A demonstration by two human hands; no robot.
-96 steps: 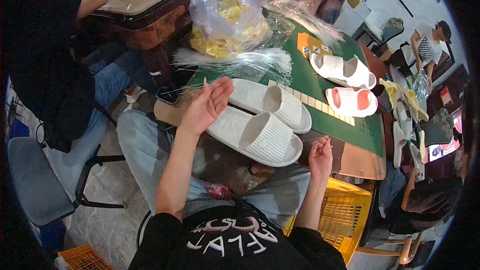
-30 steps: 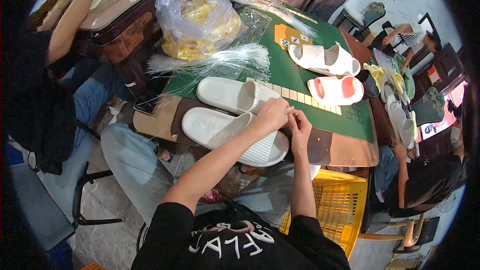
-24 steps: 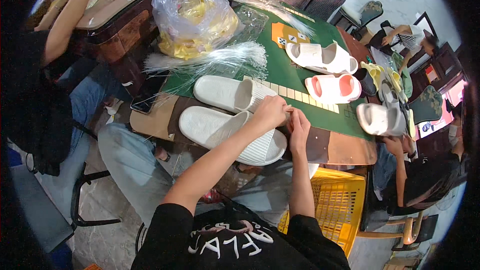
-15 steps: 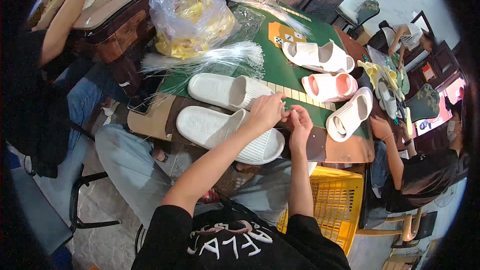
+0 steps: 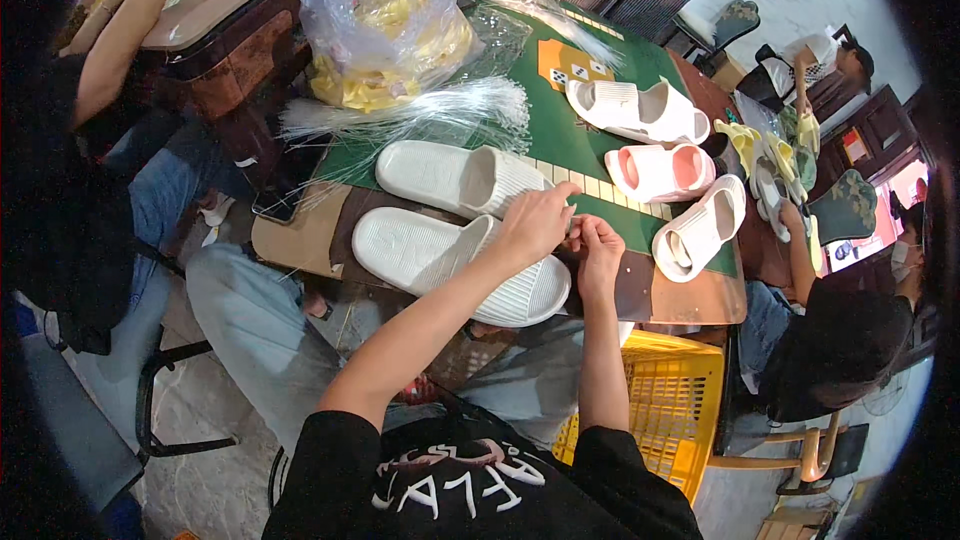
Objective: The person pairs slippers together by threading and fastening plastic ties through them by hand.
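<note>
Two white slide sandals lie side by side on the table (image 5: 345, 172) before me, the farther slide (image 5: 430, 172) above the nearer slide (image 5: 410, 245). My left hand (image 5: 537, 225) is over the strap end of the slides, its fingers pinched. Close beside it, my right hand (image 5: 598, 248) has its fingers curled, and the two hands' fingertips nearly meet. Whatever lies between the fingertips is too small to make out. To the right of my hands stand a white slide (image 5: 700, 230), a pink-and-white slide (image 5: 660, 173) and a pair of white slides (image 5: 640, 112).
A bundle of clear plastic strands (image 5: 420, 120) lies beyond the slides, beside a plastic bag (image 5: 385, 30) of yellow pieces. A yellow crate (image 5: 675, 410) stands at my right. People sit left and right; a co-worker's hand (image 5: 792, 220) touches grey slides (image 5: 768, 195).
My hands stay almost in place, with small finger movements. The co-worker on the right has reached farther over the table to the grey slides.
</note>
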